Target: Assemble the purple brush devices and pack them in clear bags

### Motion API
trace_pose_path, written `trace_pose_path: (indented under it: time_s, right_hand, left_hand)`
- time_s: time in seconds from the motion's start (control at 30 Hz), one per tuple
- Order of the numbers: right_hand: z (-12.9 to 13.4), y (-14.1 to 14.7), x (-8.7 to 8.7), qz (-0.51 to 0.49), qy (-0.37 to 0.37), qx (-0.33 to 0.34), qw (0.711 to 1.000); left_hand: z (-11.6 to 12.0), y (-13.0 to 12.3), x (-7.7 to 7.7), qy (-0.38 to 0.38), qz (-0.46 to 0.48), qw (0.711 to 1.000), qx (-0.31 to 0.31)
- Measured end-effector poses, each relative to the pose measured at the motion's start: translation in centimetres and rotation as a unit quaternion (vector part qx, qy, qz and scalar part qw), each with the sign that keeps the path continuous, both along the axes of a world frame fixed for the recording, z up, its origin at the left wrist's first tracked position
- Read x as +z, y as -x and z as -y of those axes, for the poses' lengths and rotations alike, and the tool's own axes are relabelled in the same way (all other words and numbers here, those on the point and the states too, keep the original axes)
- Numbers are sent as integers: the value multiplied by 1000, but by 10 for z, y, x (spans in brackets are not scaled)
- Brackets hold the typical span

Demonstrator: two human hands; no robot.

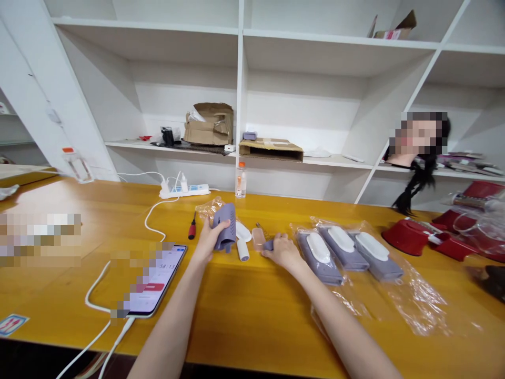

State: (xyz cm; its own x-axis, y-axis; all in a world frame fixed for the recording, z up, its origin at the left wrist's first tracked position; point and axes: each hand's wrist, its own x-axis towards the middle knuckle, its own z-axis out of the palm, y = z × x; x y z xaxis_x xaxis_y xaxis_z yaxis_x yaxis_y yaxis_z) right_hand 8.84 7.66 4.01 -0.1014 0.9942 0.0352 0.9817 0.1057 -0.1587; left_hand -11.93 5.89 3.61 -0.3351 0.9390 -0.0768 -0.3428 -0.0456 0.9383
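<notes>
My left hand [209, 237] grips a curved grey-purple piece [225, 223] with rows of small holes, held up off the table. My right hand [284, 251] is closed on a small grey-purple part [269, 245], most of it hidden under the fingers. Between my hands lie a white oval part [243, 231], a short white cylinder [243, 251] and a pinkish flat piece [258, 238]. Some small dark bits [263, 227] sit just behind that piece. To the right, several grey-purple folded items [319, 266] with white oval parts on top rest on clear plastic bags.
A red-handled screwdriver [192, 230] and a phone [155, 287] with a cable lie on the left. Behind stand a power strip [193, 190] and a bottle [241, 181]. Red parts [404, 237] and a mannequin head [418, 139] are at right. White shelving [307, 39] rises at the back.
</notes>
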Motion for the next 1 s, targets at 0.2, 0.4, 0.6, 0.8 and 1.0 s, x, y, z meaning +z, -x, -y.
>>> trace_pose_path:
  time_s: [0.2,0.4,0.6,0.8,1.0]
  right_hand:
    - [9,-20,15,-92,-95,-9,991]
    - [51,-37,23,-412,-82,134,898]
    - [72,-36,8,-532,33,182,827]
    - [77,-28,3,-452,-25,172,875]
    - [79,-11,-8,-372,-106,150,910]
  left_hand:
    - [3,-11,1,-5,257,957,-137]
    - [4,-25,1,-43,362,927,-87]
    - [7,-27,2,-53,381,923,-25]
    - [12,-33,6,-90,258,961,-38]
    - [19,-63,5,-70,286,955,-39]
